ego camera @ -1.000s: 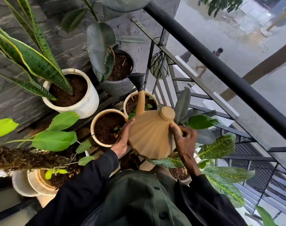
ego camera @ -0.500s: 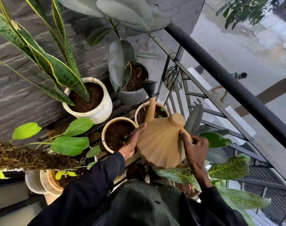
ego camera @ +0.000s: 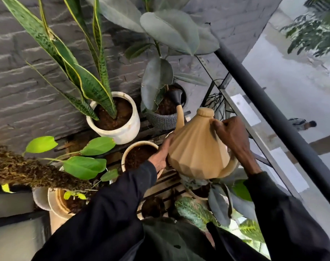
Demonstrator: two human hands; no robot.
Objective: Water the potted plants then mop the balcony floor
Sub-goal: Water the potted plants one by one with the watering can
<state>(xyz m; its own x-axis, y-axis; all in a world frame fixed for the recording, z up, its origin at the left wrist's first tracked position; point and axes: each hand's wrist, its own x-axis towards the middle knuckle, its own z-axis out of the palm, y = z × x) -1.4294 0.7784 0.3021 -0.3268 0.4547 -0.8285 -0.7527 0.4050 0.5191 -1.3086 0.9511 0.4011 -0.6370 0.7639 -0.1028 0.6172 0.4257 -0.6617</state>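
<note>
The watering can (ego camera: 196, 147) sits between both hands, left hand (ego camera: 160, 157) on its side, right hand (ego camera: 230, 136) on top. Its spout (ego camera: 177, 102) reaches over the far pot (ego camera: 164, 117). Left of that stands the snake plant pot (ego camera: 119, 129), against the wall (ego camera: 19, 81). The railing (ego camera: 273, 110) runs along the right.

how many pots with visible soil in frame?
5: white pot by the wall, grey pot beside it, tan pot at left hand, bottom-left pot, dark pot below. Others likely hidden.

Your watering can (ego camera: 195, 149) hides the pot behind it; your left hand (ego camera: 160, 157) covers the tan pot's (ego camera: 136, 147) right rim.
</note>
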